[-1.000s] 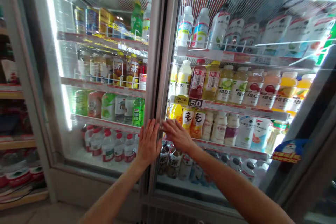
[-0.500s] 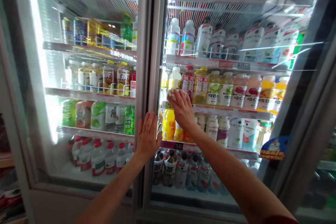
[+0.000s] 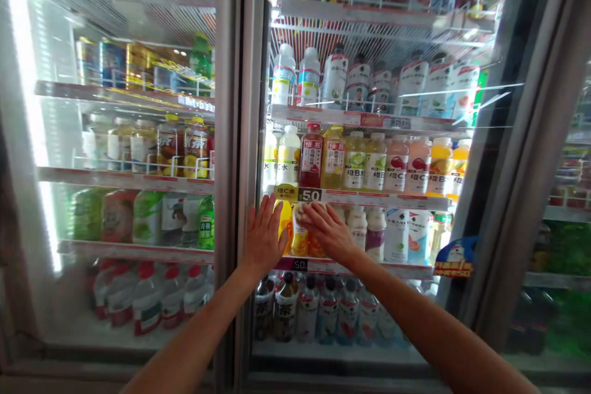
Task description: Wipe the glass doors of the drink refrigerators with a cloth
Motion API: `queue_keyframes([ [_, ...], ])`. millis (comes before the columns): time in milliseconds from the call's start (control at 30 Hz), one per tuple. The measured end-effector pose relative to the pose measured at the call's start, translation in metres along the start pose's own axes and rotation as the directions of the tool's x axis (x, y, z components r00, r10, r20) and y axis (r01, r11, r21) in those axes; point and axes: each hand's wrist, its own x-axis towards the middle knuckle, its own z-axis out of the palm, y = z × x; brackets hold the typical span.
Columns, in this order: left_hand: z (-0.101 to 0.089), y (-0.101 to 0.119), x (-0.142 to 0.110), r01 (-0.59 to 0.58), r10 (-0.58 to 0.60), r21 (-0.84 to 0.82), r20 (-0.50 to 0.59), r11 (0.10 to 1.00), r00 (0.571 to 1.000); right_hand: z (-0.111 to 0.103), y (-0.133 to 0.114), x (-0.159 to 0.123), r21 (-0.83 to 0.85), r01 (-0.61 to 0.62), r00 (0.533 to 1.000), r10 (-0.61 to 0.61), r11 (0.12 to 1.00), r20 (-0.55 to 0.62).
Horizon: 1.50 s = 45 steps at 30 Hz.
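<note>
My left hand [image 3: 264, 237] lies flat with fingers stretched upward, over the left edge of the right-hand glass door, beside its metal frame [image 3: 253, 104]. Under the fingers of my right hand [image 3: 333, 235] is a small crumpled whitish cloth [image 3: 301, 214], pressed to the glass. Its exact shape is mostly covered by the fingers. Behind the glass, at the height of both hands, stand orange juice bottles [image 3: 299, 240]. Just above the right hand is a price tag [image 3: 309, 195] reading 5.0.
Drinks fill several shelves behind both doors, including a dark red bottle [image 3: 311, 157] and red-capped bottles [image 3: 148, 298] low on the left. A blue sticker [image 3: 458, 257] is on the right side of the door. Light reflections streak the glass.
My right hand has slid down the glass with the cloth, from the middle bottle row to the juice row. My left hand sits slightly farther right on the door. The view has shifted right.
</note>
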Motion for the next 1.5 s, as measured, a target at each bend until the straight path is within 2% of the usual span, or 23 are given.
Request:
queue_keyframes([
  [133,0.010,0.006,0.010,-0.010,0.010,-0.008,-0.014,1.000,1.000,-0.010,0.020,-0.008,-0.027,-0.338,0.927,0.328,0.941,-0.181],
  [333,0.021,0.017,0.025,-0.059,0.059,-0.017,-0.007,0.998,0.998,-0.016,0.029,-0.030,-0.075,-0.186,0.978,0.177,0.980,-0.114],
  [467,0.028,0.027,0.037,-0.070,0.068,-0.028,-0.045,0.997,0.997,-0.023,0.043,-0.034,-0.074,-0.456,0.863,0.420,0.887,-0.280],
  [500,0.029,0.029,0.039,-0.070,0.068,-0.037,-0.050,0.997,0.996,-0.024,0.046,-0.038,-0.073,-0.459,0.862,0.423,0.886,-0.279],
  [633,0.033,0.032,0.042,-0.080,0.077,-0.075,-0.052,0.994,0.996,-0.033,0.065,-0.076,-0.081,-0.275,0.957,0.265,0.958,-0.120],
  [700,0.035,0.034,0.042,-0.079,0.075,-0.081,-0.055,0.994,0.996,-0.040,0.080,-0.094,-0.099,-0.427,0.890,0.398,0.899,-0.220],
  [800,0.039,0.042,0.044,-0.081,0.076,-0.086,-0.057,0.993,0.995,-0.048,0.094,-0.107,-0.057,-0.703,0.651,0.609,0.709,-0.454],
  [833,0.040,0.046,0.046,-0.088,0.083,-0.088,-0.052,0.992,0.995,-0.048,0.093,-0.107,-0.049,-0.711,0.638,0.615,0.701,-0.463],
  [933,0.045,0.060,0.051,-0.121,0.116,-0.088,-0.051,0.989,0.992,-0.047,0.088,-0.111,-0.081,-0.518,0.832,0.479,0.852,-0.280],
  [967,0.046,0.063,0.053,-0.124,0.120,-0.085,-0.055,0.989,0.991,-0.048,0.091,-0.114,-0.084,-0.467,0.871,0.441,0.880,-0.219],
  [1000,0.048,0.064,0.053,-0.127,0.122,-0.081,-0.060,0.989,0.991,-0.051,0.098,-0.119,-0.084,-0.477,0.867,0.454,0.875,-0.205],
  [1033,0.049,0.065,0.053,-0.128,0.124,-0.078,-0.062,0.989,0.990,-0.055,0.109,-0.125,-0.081,-0.547,0.821,0.516,0.833,-0.244],
  [1067,0.050,0.065,0.053,-0.131,0.126,-0.076,-0.061,0.988,0.990,-0.060,0.123,-0.130,-0.069,-0.650,0.733,0.600,0.757,-0.321],
  [1133,0.051,0.065,0.053,-0.137,0.132,-0.075,-0.066,0.988,0.989,-0.069,0.150,-0.136,-0.006,-0.826,0.494,0.718,0.564,-0.489],
  [1167,0.052,0.066,0.053,-0.137,0.131,-0.077,-0.070,0.988,0.989,-0.071,0.158,-0.137,0.028,-0.866,0.407,0.736,0.500,-0.541],
  [1200,0.053,0.068,0.054,-0.137,0.131,-0.082,-0.075,0.987,0.989,-0.072,0.162,-0.135,0.048,-0.875,0.373,0.736,0.481,-0.565],
  [1233,0.054,0.071,0.056,-0.139,0.132,-0.089,-0.079,0.986,0.988,-0.072,0.161,-0.131,0.046,-0.858,0.403,0.727,0.511,-0.556],
  [1267,0.055,0.074,0.058,-0.143,0.135,-0.096,-0.080,0.985,0.988,-0.070,0.157,-0.127,0.028,-0.814,0.485,0.705,0.580,-0.517],
  [1333,0.056,0.079,0.063,-0.150,0.143,-0.104,-0.075,0.983,0.987,-0.068,0.147,-0.120,-0.033,-0.635,0.730,0.585,0.772,-0.352],
  [1367,0.056,0.080,0.066,-0.151,0.144,-0.102,-0.075,0.983,0.987,-0.068,0.145,-0.117,-0.051,-0.547,0.812,0.515,0.836,-0.274],
  [1400,0.056,0.080,0.069,-0.148,0.140,-0.099,-0.076,0.984,0.987,-0.070,0.147,-0.115,-0.063,-0.519,0.835,0.490,0.853,-0.249],
  [1433,0.055,0.079,0.072,-0.142,0.134,-0.095,-0.081,0.985,0.988,-0.074,0.153,-0.113,-0.070,-0.557,0.806,0.518,0.828,-0.285],
  [1500,0.054,0.075,0.078,-0.133,0.124,-0.098,-0.100,0.986,0.987,-0.079,0.167,-0.107,-0.043,-0.728,0.624,0.634,0.685,-0.456],
])
